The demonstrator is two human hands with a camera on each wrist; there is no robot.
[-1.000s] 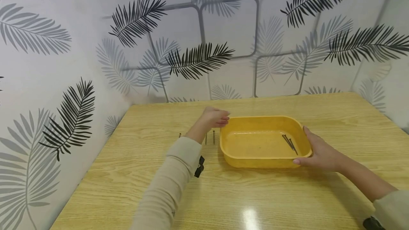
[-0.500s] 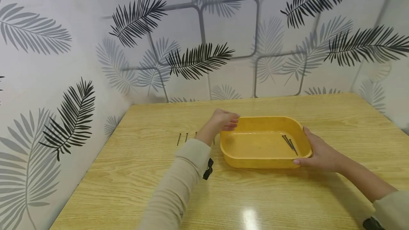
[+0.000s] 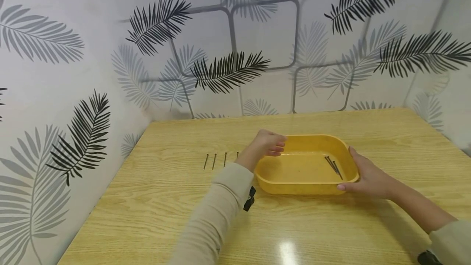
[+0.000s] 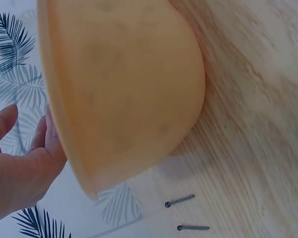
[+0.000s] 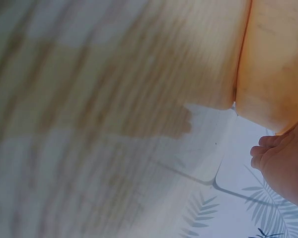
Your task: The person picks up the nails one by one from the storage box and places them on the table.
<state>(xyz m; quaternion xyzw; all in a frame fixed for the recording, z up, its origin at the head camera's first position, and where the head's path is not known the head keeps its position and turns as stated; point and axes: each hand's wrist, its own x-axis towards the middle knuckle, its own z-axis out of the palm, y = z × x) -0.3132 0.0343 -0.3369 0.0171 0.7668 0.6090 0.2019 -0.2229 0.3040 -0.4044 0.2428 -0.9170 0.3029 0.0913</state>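
A yellow plastic tray [image 3: 294, 188] stands on the table. My right hand [image 3: 371, 177] grips its right end, thumb at the front rim and fingers around the far side; the right wrist view shows those fingers [image 5: 268, 148] against the tray wall. Over the tray's left end hangs my left hand [image 3: 270, 143], its fingers loosely bent; nothing shows between its thumb and fingers [image 4: 39, 136] in the left wrist view. Three dark nails [image 3: 334, 166] lie inside the tray at the right. Left of the tray, several more nails [image 3: 214, 161] lie in a row, partly hidden by my left forearm.
The wood-grain table [image 3: 147, 216] runs back to a wall [image 3: 265, 89] patterned with leaves. A black strap part [image 3: 249, 198] shows at my left cuff, and another dark piece [image 3: 428, 257] at the right cuff.
My left hand has moved right, from the tray's left rim to over its inside, uncovering nails in the row. The right hand and the tray have stayed in place.
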